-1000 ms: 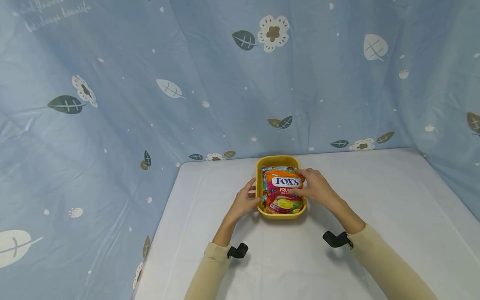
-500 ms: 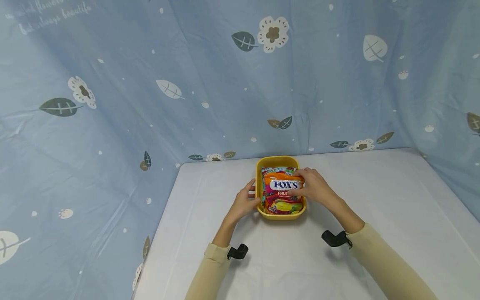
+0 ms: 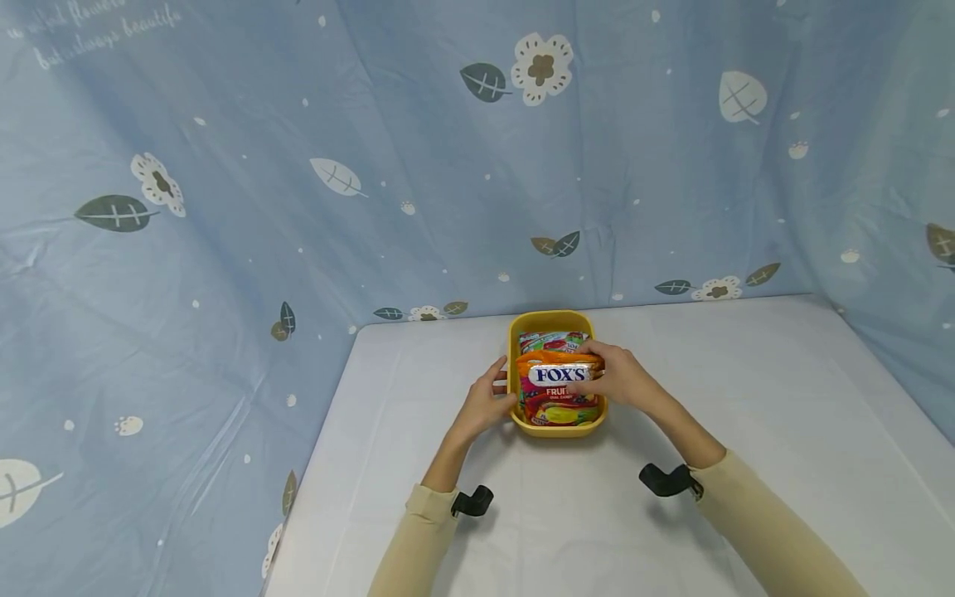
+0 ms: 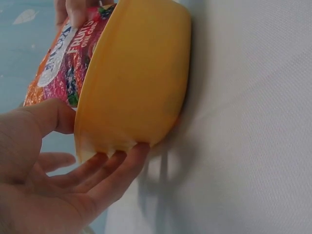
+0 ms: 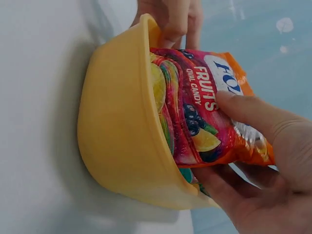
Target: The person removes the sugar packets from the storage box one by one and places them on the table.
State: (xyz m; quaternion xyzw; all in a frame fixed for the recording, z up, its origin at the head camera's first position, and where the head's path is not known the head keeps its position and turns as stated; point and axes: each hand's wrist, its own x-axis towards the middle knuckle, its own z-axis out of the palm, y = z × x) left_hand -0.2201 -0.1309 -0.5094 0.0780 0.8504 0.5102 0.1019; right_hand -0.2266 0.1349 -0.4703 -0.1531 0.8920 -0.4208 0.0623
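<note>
Candy bag [image 3: 554, 400], pinched by the right hand [image 3: 625, 380], leans its top nearer the front edge of the bench [image 3: 709, 365] than a second ago, baring more of the second packet [image 3: 547, 341] behind, so it appears to be tipping up. It stands in the yellow tub [image 3: 558, 432] near the bench's far edge, whose wall the left hand [image 3: 481, 408] grips. Right wrist view shows fingers [image 5: 222, 187] behind the bag, mostly hidden in the head view.

A red-and-orange candy bag [image 5: 195, 109] stands partly out of a yellow tub [image 5: 117, 112].
</note>
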